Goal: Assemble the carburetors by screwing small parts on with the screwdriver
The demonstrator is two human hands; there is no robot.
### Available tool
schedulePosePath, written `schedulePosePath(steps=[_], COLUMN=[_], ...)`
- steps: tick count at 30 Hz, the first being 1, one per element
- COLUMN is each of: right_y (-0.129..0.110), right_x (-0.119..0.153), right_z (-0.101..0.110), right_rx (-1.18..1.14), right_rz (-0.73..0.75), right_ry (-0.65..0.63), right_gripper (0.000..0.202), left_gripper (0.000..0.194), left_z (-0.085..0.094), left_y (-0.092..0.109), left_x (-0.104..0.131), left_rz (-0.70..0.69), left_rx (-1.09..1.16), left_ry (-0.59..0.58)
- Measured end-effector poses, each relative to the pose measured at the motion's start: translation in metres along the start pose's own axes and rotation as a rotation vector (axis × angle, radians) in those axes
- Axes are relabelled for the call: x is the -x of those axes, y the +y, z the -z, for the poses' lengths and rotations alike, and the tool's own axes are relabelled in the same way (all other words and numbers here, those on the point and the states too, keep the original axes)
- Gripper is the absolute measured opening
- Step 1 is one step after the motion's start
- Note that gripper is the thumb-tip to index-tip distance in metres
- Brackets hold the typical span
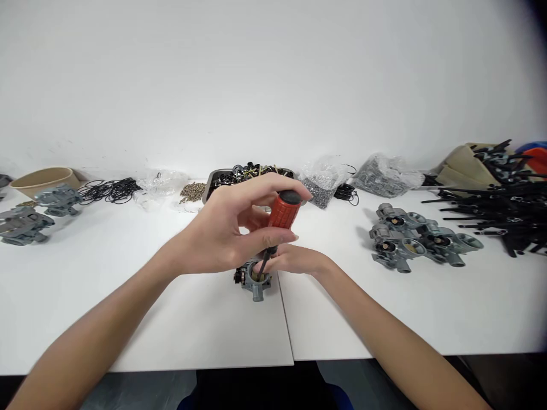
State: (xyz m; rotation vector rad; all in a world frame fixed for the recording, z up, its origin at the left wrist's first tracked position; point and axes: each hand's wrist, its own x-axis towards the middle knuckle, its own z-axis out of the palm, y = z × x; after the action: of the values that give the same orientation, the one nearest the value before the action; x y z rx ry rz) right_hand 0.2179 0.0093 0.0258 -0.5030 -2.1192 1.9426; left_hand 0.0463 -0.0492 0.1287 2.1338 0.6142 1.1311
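My left hand (222, 228) grips a screwdriver with a red handle (282, 215) and a black end cap, fingers and thumb closed round it. The dark shaft slants down into the round bore of a grey metal carburetor (257, 291) on the table; its very tip is hard to make out. Behind the shaft, my right hand (297, 259) is closed on the far right side of the carburetor, with a finger at its bore. My left hand and the handle partly hide the right fingers and the carburetor's upper part.
Several carburetors (401, 245) stand at right, near a pile of black parts (504, 216). Two more carburetors (25, 225) are at left beside a beige bowl (45, 177). Along the wall lie black rings (111, 191), brass pieces (193, 192), a tray (209, 188) and plastic bags (384, 176).
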Motion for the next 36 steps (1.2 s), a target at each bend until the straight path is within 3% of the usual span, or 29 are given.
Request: schedulePosePath(steps=[7,15,22,28,36], right_y=[-0.001,0.005,0.003,-0.007,-0.007], right_x=[0.001,-0.001,0.003,0.006,0.0], right_z=[0.0,0.002,0.006,0.004,-0.007], right_rx=[-0.007,-0.038,-0.153,0.026,0.014], right_rz=[-0.013,0.017,0.096,0.161,0.202], right_ry=[0.005,-0.055,-0.015,0.018,0.144], right_gripper=[0.023,0.046,0.039,0.044,0.019], left_gripper=[0.029,0.032,0.033,0.038,0.037], left_z=[0.0,0.008,0.016,0.025,0.028], left_y=[0.0,0.003,0.011,0.018,0.018], left_x=[-0.001,0.002,0.0,0.0,0.001], left_rz=[-0.012,-0.008,-0.048,-0.079,-0.064], left_rx=[-0.006,-0.025,-0.034,-0.004,-0.023], left_ry=[-0.023,0.041,0.117,0.194,0.216])
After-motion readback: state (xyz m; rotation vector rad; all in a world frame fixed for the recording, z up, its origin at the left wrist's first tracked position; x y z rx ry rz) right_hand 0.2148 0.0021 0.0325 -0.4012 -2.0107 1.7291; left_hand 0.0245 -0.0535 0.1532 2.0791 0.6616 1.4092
